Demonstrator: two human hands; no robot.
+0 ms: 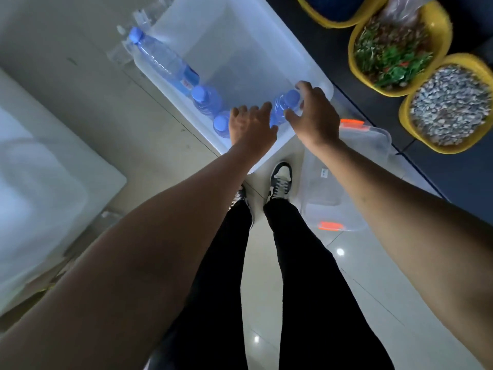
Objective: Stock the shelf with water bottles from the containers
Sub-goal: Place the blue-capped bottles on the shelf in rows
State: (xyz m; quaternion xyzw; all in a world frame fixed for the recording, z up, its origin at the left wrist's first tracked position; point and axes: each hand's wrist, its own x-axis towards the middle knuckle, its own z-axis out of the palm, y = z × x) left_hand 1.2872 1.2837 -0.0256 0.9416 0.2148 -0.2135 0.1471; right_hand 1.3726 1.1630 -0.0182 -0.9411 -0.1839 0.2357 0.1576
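The picking step is in hand, by my reading. In the container [240,44], a lying bottle [165,60] sits at 10 o'clock, with upright bottles [206,98] along the left wall. The left hand [252,124] reaches in at 6 o'clock, but whether it grasps anything is hidden. The right hand [313,116] curls round a capped bottle [286,102] at 4 o'clock. Next it should lift straight up and carry the bottle to the shelf, which is out of sight.

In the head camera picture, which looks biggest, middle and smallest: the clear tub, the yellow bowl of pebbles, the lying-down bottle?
1. clear tub
2. yellow bowl of pebbles, though the frame edge cuts it
3. lying-down bottle
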